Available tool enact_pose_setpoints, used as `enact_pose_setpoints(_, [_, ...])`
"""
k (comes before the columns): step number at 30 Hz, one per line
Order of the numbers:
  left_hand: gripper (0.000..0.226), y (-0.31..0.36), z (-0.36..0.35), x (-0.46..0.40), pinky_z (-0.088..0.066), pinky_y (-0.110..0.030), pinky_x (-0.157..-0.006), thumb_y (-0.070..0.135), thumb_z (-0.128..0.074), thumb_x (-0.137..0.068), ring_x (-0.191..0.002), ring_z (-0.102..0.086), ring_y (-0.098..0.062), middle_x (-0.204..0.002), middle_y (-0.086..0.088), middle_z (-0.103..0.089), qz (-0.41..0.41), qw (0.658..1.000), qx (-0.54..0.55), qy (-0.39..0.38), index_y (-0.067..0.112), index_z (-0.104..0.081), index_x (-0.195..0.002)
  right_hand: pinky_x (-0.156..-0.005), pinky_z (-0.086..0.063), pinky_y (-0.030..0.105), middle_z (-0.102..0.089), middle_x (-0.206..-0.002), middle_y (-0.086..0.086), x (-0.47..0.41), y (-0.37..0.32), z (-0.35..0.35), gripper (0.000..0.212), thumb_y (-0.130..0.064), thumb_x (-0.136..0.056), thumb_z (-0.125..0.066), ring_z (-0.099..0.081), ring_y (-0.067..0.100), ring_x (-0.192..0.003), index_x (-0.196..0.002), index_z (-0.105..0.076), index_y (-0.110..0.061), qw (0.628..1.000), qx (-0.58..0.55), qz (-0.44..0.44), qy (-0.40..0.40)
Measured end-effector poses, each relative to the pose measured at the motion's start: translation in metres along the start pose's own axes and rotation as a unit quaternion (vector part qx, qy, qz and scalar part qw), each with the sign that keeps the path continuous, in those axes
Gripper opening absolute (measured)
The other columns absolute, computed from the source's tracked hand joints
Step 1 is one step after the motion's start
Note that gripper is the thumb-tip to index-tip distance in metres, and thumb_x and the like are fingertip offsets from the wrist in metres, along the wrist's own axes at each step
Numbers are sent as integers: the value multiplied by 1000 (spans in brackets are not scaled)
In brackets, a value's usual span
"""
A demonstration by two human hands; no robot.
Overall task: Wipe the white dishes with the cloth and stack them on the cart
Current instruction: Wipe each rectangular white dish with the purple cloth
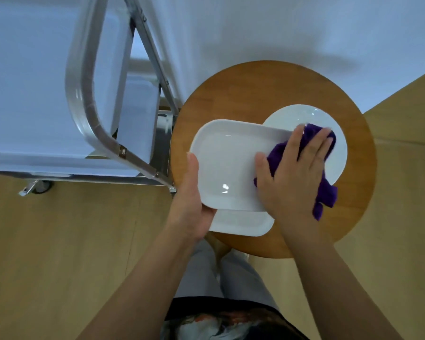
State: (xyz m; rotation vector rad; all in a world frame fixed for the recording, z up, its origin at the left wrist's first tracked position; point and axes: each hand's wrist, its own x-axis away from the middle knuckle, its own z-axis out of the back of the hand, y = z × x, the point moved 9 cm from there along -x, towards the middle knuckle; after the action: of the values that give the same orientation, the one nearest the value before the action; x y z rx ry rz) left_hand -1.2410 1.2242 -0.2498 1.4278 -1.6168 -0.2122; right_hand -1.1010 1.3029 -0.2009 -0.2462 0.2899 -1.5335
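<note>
While left hand [194, 204] grips rectangular dish [228, 165]; right hand [295, 173] presses purple cloth [326, 190], fingers flat.

One head-worn wide-angle view looks steeply down, close over the round wooden desk [268, 79], with the cart [88, 114] at left and floor [59, 241] below.

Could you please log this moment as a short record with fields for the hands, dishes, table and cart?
left hand: grips the rectangular dish by its near-left edge
right hand: presses the purple cloth on that dish
other dishes: round plate, second rectangular dish beneath
surface: round wooden table
cart: left of the table; no dishes visible on it
</note>
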Motion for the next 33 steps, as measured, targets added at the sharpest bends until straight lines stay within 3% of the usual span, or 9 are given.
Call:
enact_pose_setpoints(6, [61,-7,-11,10,-57,-39,-76,68,-45,-69,-103,-67,-21,-113,3,-69,-8,998,-65,4,37,-54,-121,-116,-8,38,-13,-156,15,24,-4,-10,69,-19,-83,-31,-6,32,-144,-147,-13,0,987,-151,-46,20])
enact_pose_setpoints(12, [71,-1,-12,11,-56,-32,-76,69,-52,-68,-108,-64,-24,-118,-5,-67,-22,995,-99,17,28,-53,-126,-110,-28,56,-21,-153,19,45,-33,0,81,-2,-70,-49,-11,23,-139,-145,-18,4,948,-311,70,10])
enact_pose_setpoints(16, [58,-8,-14,12,-52,-30,-89,59,-37,-90,-120,-58,-24,-127,-10,-62,-12,996,-83,-5,21,-53,-131,-117,-16,43,-9,-157,6,52,-58,-4,88,-5,-68,-46,-5,16,-144,-148,-9,-2,913,-377,128,-87])
enact_pose_setpoints(20, [50,-10,-15,11,-49,-25,-91,52,-34,-94,-126,-52,-16,-135,-2,-57,-16,998,-53,-24,29,-48,-136,-117,-15,44,-14,-155,16,60,-78,2,85,-4,-70,-47,-9,23,-145,-146,-10,4,880,-399,197,-168])
enact_pose_setpoints(24, [43,-9,-3,14,-53,-29,-85,48,-32,-99,-117,-60,-18,-125,-3,-65,1,1000,21,-5,29,-64,-121,-112,-26,24,-32,-149,-6,60,-82,7,72,-27,-80,-55,-25,1,-138,-144,-23,-23,799,-462,208,-323])
enact_pose_setpoints(25, [46,-7,-2,13,-54,-32,-85,50,-33,-98,-117,-60,-22,-126,-7,-64,3,999,39,4,26,-62,-124,-108,-35,24,-42,-142,-6,51,-77,15,65,-26,-80,-55,-36,1,-132,-141,-31,-24,799,-495,185,-287])
enact_pose_setpoints(28, [57,5,-11,11,-50,-38,-93,54,-32,-96,-122,-55,-28,-134,-14,-57,-24,999,12,17,17,-47,-137,-104,-40,38,-47,-137,8,30,-61,33,56,-23,-83,-53,-43,17,-127,-136,-41,-10,904,-392,155,-67])
enact_pose_setpoints(30, [56,9,-25,11,-50,-38,-96,55,-32,-95,-123,-55,-26,-134,-12,-57,-31,999,-37,-2,21,-50,-135,-115,-21,42,-26,-153,11,28,-64,18,67,-35,-89,-44,-21,24,-141,-148,-22,-13,958,-259,106,-62])
enact_pose_setpoints(33, [53,10,-27,11,-51,-36,-92,58,-38,-90,-121,-57,-23,-131,-7,-60,-26,998,-59,-10,28,-54,-131,-118,-6,38,-10,-157,10,30,-71,5,67,-43,-92,-28,-6,24,-145,-147,-3,-17,971,-210,99,-59])
